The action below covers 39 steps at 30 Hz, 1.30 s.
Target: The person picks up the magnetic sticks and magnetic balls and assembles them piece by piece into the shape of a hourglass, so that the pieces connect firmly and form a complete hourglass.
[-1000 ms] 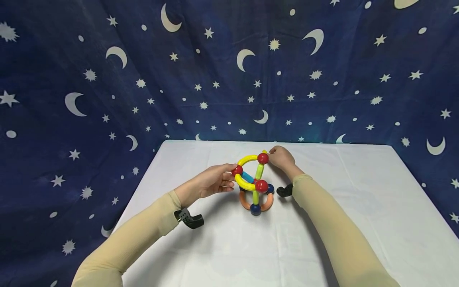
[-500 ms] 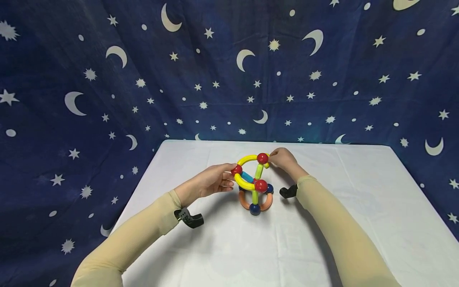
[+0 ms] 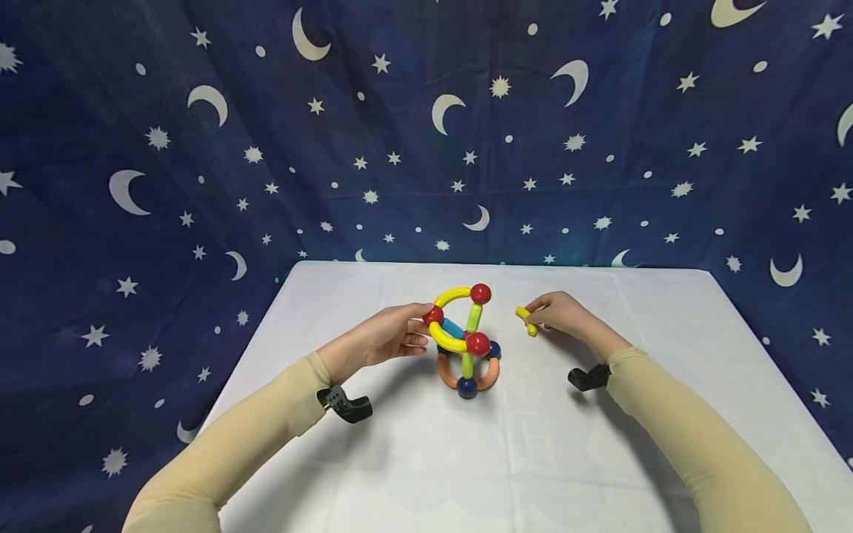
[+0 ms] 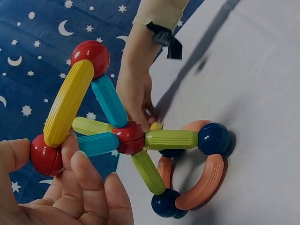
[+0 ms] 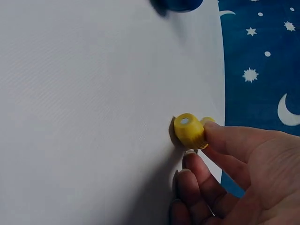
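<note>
A magnetic ball-and-stick model stands on the white table. Its base has orange curved sticks [image 4: 204, 185] and dark blue balls [image 4: 214, 138]; green sticks [image 4: 171, 139] rise to a central red ball [image 4: 129, 137]. Above are blue sticks, yellow curved sticks [image 4: 69, 103] and more red balls. At the model's left side, my left hand [image 3: 386, 339] pinches an upper red ball [image 4: 46, 155] between thumb and fingers. Off to the right, my right hand [image 3: 563, 314] pinches a loose yellow curved magnetic stick [image 5: 190, 132], low over the table; a silvery disc shows in its end.
The white-covered table [image 3: 426, 474] ends at the back against a dark blue curtain [image 3: 400, 111] printed with moons and stars. Black wrist devices sit on both sleeves, the right one [image 3: 589, 378] hanging close over the cloth.
My right hand has drawn the yellow curved stick away from the upper back red ball, moving right and toward me. My left hand keeps its grip on the model.
</note>
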Tool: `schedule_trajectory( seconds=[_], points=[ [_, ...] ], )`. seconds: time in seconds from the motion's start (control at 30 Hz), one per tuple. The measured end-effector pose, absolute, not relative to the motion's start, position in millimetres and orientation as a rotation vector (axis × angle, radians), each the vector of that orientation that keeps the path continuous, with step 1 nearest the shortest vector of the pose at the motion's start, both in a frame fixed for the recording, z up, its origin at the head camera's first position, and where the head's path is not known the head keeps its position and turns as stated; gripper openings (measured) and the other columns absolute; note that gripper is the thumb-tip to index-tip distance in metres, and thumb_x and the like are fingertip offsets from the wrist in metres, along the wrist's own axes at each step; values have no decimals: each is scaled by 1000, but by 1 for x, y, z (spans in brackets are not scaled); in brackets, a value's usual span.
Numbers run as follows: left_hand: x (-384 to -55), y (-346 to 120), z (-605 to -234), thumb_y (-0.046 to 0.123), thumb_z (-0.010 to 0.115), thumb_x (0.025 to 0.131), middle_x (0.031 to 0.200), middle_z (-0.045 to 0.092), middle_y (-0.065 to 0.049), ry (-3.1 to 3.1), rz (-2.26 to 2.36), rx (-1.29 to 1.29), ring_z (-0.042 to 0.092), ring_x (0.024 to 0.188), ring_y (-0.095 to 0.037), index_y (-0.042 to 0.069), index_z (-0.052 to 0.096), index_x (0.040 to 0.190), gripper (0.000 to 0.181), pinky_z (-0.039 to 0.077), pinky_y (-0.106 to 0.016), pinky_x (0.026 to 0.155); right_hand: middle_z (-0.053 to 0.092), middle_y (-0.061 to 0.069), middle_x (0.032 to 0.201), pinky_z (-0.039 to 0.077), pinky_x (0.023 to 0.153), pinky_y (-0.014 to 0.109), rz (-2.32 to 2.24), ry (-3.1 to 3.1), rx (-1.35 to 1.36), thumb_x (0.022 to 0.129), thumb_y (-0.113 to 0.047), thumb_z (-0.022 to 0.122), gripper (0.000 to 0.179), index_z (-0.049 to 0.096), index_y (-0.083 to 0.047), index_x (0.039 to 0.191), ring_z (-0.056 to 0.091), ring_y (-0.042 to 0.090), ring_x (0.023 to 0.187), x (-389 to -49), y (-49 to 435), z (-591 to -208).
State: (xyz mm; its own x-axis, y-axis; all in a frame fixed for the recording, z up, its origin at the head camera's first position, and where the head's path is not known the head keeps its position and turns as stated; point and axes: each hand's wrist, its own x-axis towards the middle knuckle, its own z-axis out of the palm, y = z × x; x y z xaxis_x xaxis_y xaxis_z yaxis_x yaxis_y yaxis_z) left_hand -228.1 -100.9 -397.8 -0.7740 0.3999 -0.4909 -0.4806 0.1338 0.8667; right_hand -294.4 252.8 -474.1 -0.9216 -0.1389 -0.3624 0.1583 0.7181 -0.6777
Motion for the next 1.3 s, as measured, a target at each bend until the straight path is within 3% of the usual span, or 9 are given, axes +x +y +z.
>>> schedule_trajectory(
  seconds=[0.23,0.6,1.3],
  points=[
    [-227,-101,-397,39,61,100,89,67,-1,1762,1707,-75,62,77,-17,11,62,133,43,56,-31,80,69,13,111,46,66,32,-1078,2510,-80,92,-20,74,44,67,2,130,56,19,77,-263,290,-471],
    [-227,-102,-397,40,61,101,89,67,-2,1766,1712,-81,62,76,-16,10,60,134,44,56,-30,79,68,13,111,46,69,33,-1093,2540,-82,101,-28,66,47,63,4,135,56,21,81,-247,302,-476],
    [-227,-100,-396,38,60,101,89,67,-1,1768,1706,-78,62,76,-17,11,62,132,42,56,-30,79,74,6,97,48,62,33,-925,2721,-20,93,-31,74,38,75,0,113,59,19,76,-233,294,-471]
  ],
)
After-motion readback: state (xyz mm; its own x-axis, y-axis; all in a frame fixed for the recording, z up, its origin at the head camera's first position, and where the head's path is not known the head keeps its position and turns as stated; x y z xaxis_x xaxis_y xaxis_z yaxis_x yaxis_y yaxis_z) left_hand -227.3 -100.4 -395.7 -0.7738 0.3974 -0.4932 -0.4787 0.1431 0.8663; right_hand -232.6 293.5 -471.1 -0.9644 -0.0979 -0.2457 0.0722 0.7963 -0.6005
